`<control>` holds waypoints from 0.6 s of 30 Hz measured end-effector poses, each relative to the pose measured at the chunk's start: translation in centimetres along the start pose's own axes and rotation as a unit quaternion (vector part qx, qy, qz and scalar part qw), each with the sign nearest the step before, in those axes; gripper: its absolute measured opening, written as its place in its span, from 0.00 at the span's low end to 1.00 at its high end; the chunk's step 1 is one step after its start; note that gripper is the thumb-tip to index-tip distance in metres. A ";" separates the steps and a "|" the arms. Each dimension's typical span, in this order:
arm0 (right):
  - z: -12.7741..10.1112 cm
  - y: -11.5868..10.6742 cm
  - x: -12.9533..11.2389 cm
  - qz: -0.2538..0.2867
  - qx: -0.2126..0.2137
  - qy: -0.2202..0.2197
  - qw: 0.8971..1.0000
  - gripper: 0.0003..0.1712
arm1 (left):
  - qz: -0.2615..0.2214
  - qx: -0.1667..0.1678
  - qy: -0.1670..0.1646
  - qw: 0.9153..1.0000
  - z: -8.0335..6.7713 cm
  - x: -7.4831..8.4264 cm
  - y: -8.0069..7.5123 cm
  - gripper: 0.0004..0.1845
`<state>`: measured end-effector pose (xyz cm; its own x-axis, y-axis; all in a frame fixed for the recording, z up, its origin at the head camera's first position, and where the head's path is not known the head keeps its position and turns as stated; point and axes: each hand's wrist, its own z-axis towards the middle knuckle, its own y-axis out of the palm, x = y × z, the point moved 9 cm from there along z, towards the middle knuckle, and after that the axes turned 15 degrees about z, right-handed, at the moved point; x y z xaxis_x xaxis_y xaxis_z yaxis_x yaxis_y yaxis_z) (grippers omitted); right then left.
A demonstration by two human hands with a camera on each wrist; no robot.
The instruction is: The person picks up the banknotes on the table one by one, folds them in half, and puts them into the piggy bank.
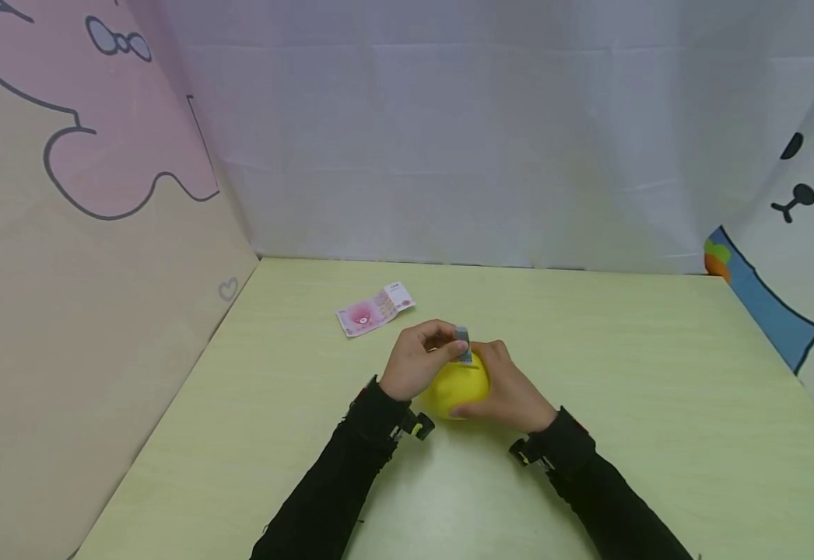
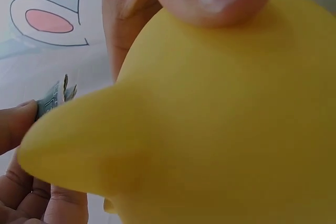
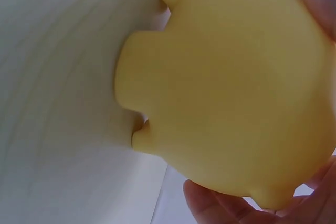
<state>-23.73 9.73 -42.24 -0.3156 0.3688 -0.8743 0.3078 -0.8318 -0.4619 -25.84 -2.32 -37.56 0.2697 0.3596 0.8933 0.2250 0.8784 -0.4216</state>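
A round yellow piggy bank point(image 1: 454, 393) stands on the table between the hands. My right hand point(image 1: 515, 393) grips its side, thumb toward the near face and fingers round the back. My left hand point(image 1: 417, 359) pinches a small folded grey-green banknote point(image 1: 462, 336) between thumb and fingers. The note is upright, its lower end right at the slot on the bank's top. In the left wrist view the note point(image 2: 50, 100) is partly hidden behind a yellow bump of the bank point(image 2: 210, 124). Stubby feet under the bank point(image 3: 226, 87) show against the table in the right wrist view.
A pink banknote point(image 1: 372, 309) with a crease lies flat on the pale table point(image 1: 624, 373), beyond the left hand. A white cloth point(image 1: 449, 140) hangs along the back edge. Cartoon-printed panels stand on the left point(image 1: 99, 272) and right point(image 1: 799, 257).
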 end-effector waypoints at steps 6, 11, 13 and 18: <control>0.0 0.4 -0.4 -0.006 -0.003 -0.007 1.000 0.54 | 0.013 -0.004 0.007 1.000 0.0 -0.1 0.2 0.07; 0.0 0.4 -0.4 -0.006 -0.006 -0.003 1.000 0.53 | 0.036 -0.002 0.001 0.999 0.0 -0.2 0.3 0.07; 0.0 0.4 -0.4 -0.007 -0.008 -0.003 1.000 0.53 | 0.050 0.001 0.002 0.999 0.0 -0.2 0.3 0.07; -0.1 0.4 -0.4 -0.005 -0.008 -0.005 1.000 0.53 | 0.092 0.004 0.013 0.996 0.0 0.0 0.3 0.07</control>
<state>-23.42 9.25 -42.10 -0.3273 0.3738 -0.8678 0.3192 -0.8207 -0.4739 -25.74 -2.04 -37.71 0.3289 0.5062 0.7972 0.1630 0.8011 -0.5759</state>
